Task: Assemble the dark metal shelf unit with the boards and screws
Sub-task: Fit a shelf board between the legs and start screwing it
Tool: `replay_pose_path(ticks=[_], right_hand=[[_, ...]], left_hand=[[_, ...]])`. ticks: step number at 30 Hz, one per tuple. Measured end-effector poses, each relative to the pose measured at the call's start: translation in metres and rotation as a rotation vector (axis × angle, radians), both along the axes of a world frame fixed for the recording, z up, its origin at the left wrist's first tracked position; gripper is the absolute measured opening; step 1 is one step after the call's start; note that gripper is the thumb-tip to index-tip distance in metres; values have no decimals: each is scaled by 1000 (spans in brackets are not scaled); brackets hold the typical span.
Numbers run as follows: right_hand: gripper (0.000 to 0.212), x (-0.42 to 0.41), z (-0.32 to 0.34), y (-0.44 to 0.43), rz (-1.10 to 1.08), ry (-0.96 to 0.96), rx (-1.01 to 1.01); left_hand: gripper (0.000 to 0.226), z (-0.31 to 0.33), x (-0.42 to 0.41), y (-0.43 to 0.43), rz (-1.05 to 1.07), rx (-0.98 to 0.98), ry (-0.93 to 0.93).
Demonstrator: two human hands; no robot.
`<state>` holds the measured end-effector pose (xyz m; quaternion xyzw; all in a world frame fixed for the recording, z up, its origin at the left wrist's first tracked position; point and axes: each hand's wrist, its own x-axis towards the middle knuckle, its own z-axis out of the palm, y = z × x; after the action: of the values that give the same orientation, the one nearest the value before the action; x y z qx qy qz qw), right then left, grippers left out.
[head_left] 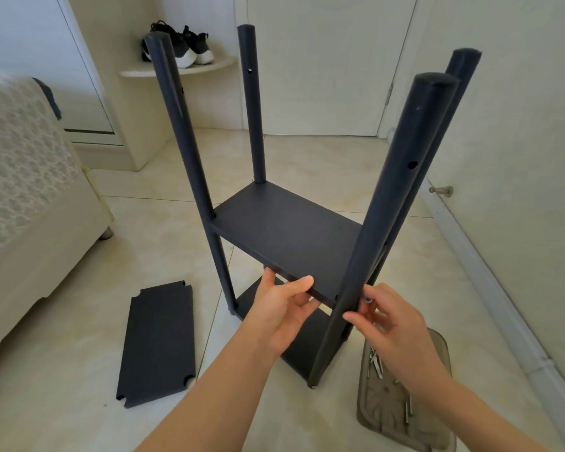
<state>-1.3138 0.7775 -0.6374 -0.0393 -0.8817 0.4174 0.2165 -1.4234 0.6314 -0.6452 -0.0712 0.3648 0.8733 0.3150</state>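
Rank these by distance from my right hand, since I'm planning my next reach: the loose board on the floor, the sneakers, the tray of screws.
1. The tray of screws, on the floor just beneath the right hand.
2. The loose board, flat on the floor at left.
3. The sneakers, on the far corner shelf.

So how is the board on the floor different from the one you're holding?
The loose board lies flat on the floor, touched by nothing; the fitted board sits raised between the four posts, with the left hand gripping its front edge. The loose board's notched corners show; the fitted board's corners meet the posts. Both are dark, flat rectangles.
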Motion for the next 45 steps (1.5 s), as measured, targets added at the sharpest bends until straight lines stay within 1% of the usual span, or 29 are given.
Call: replay_pose_path(ticks=[5,9,14,18,23,25,30,35,40,45], right_hand=[[34,-2,3,-2,15,-17,-47],[32,-2,5,-2,4,-21,-66],[34,-3,3,-3,66,-23,-27],[35,-7,2,-5,65,-9,13],[30,-12,7,-5,76,12,25],[32,-16,11,-5,83,15,46],[35,-27,29,-7,122,-10,69],[37,-44,53,-7,172,-41,55],[40,-73,77,-10,226,-88,134],[41,-102,97,-25,296,-76,211]], left_hand=[[60,3,2,-2,0,-9,8],[55,5,5,-1,3,-27,6],[55,6,5,-1,6,-29,11],[54,6,3,-2,20,-15,-1],[56,8,0,-3,30,4,-3],[56,9,-3,-4,37,13,-2],[55,15,-9,-9,59,43,8],[55,26,-20,-12,80,126,-10],[48,39,-36,-21,135,154,-34],[42,50,-50,-39,189,202,-47]])
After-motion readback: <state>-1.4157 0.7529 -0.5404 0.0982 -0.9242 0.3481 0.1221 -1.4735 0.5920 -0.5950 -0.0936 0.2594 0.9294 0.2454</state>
